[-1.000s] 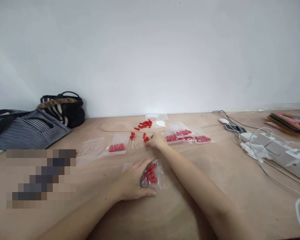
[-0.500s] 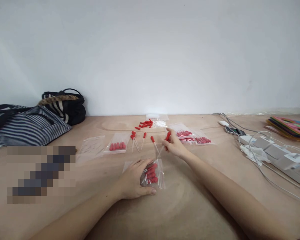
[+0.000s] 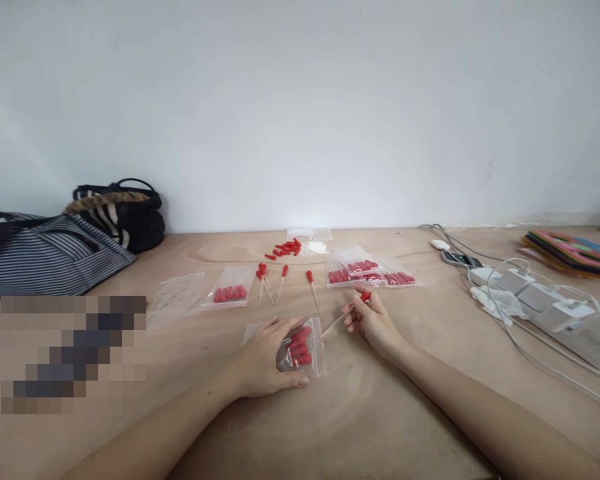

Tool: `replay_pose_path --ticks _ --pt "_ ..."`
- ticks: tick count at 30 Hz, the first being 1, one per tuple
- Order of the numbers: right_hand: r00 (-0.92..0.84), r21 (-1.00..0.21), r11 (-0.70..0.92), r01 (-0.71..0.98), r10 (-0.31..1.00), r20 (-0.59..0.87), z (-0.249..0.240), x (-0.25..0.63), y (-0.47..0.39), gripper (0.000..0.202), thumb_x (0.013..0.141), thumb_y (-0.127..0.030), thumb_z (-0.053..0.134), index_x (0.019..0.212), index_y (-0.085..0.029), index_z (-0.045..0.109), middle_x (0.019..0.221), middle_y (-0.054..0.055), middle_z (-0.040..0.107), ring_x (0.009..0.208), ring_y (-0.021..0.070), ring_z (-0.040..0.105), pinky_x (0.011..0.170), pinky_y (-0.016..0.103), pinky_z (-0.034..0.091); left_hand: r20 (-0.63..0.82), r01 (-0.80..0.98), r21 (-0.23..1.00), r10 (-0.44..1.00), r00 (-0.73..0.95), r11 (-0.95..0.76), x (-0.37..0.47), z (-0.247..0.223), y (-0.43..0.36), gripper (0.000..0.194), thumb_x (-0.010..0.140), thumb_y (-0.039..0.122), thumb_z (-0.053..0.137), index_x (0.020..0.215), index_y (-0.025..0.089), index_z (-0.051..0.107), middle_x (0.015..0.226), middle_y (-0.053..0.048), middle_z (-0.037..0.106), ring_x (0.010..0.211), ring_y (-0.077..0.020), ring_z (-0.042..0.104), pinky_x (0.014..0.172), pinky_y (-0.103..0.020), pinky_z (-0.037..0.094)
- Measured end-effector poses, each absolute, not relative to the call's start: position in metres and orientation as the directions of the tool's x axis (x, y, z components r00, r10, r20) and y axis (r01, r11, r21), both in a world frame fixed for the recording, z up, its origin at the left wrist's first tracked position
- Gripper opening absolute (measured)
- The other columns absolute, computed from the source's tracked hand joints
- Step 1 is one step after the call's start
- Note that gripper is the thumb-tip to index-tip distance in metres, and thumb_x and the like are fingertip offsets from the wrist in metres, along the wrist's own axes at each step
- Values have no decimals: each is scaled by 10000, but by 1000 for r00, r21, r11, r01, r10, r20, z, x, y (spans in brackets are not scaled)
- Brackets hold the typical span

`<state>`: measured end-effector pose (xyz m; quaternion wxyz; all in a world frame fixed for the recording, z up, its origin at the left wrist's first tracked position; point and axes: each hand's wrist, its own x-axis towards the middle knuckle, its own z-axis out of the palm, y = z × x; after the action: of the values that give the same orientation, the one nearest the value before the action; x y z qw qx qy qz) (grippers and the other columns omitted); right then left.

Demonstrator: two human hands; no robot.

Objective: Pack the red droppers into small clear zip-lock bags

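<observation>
My left hand [image 3: 270,360] rests on a clear zip bag [image 3: 317,347] that has several red-bulbed droppers inside; its thumb and fingers are spread around the red bulbs. Between the fingertips of my right hand [image 3: 375,323] is a dropper [image 3: 365,296], held by its red bulb, its clear tip pointing left to the bag's right end. Beyond the bag lie a single dropper [image 3: 310,276], another dropper [image 3: 285,271] and a small crossed group of droppers [image 3: 263,269]. A filled bag [image 3: 230,292] is left of them, and a stack of filled bags [image 3: 357,267] is right.
Loose red bulbs [image 3: 286,249] and clear tubes [image 3: 314,247] lie at the back. Flat clear bags [image 3: 177,293] are at left, near a striped bag [image 3: 55,250] and black bag [image 3: 140,217]. At right are a power strip [image 3: 575,333], cables, tissue [image 3: 497,303] and colored sheets [image 3: 575,252].
My right hand has moved right and nearer with the dropper, away from the droppers on the table. My left hand stays on the bag. The view has shifted slightly.
</observation>
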<state>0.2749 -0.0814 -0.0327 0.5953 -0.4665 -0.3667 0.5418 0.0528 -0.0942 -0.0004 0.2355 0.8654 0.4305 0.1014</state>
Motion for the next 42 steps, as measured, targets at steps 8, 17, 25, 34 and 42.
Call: replay_pose_path --ticks 8,17,25,34,42 --pt "-77 -876 -235 -420 972 -224 -33 258 -93 293 753 -376 567 939 -212 410 648 -1 615 516 127 608 503 263 492 -17 678 532 794 608 -508 53 -3 -94 855 591 470 724 1306 211 333 1289 -91 463 1197 -321 389 1003 -475 306" --pt "-53 -889 -250 -385 967 -249 -34 256 -100 342 600 -285 738 807 -182 486 605 -43 551 503 106 600 529 246 526 4 666 541 793 609 -514 53 -3 -94 821 602 459 716 1296 232 340 1291 -86 461 1198 -313 392 1004 -489 297" --pt "-245 -964 -239 -119 948 -205 -37 256 -105 407 461 -392 790 668 -138 549 537 -18 604 486 99 574 490 223 477 5 680 502 788 616 -535 53 -3 -94 833 611 454 715 1304 199 330 1299 -101 455 1214 -330 371 1023 -476 273" --pt "-378 -981 -155 116 906 -188 -34 250 -95 290 528 -389 746 671 -146 680 441 -47 538 326 34 389 335 170 306 19 668 491 773 634 -560 52 -5 -93 821 621 464 704 1303 221 317 1318 -93 436 1225 -314 362 1032 -478 252" --pt "-445 -929 226 293 892 77 -34 243 -87 90 638 -278 683 636 -189 698 588 -11 648 519 107 551 525 215 410 -7 658 497 755 655 -566 52 -5 -90 850 601 449 724 1305 187 327 1335 -111 416 1235 -307 356 1055 -484 205"
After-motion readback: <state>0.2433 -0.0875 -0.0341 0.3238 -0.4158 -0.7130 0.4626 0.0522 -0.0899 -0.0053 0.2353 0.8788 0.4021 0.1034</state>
